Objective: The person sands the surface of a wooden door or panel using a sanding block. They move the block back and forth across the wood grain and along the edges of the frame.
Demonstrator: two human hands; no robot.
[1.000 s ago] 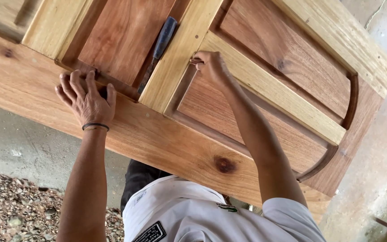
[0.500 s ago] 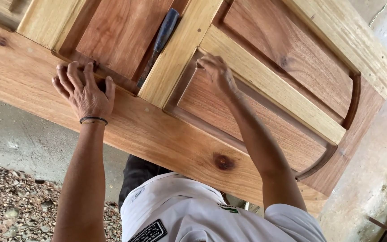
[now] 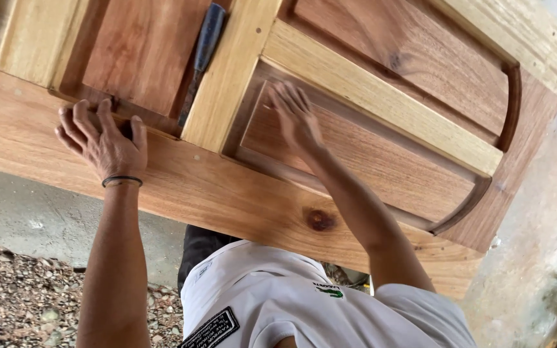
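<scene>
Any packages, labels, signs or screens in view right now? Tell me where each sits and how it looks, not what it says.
No packages, signs or screens.
Shirt patch: on the white shirt, bottom centre-left; black rectangle with a white border and small white print.
Shirt emblem: on the same shirt, further right near the right arm; small, dark green, with tiny dark lettering above it.

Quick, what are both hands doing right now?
Left hand: open, fingers spread, flat on the door.
Right hand: open, holding nothing, fingers on a panel.
</scene>
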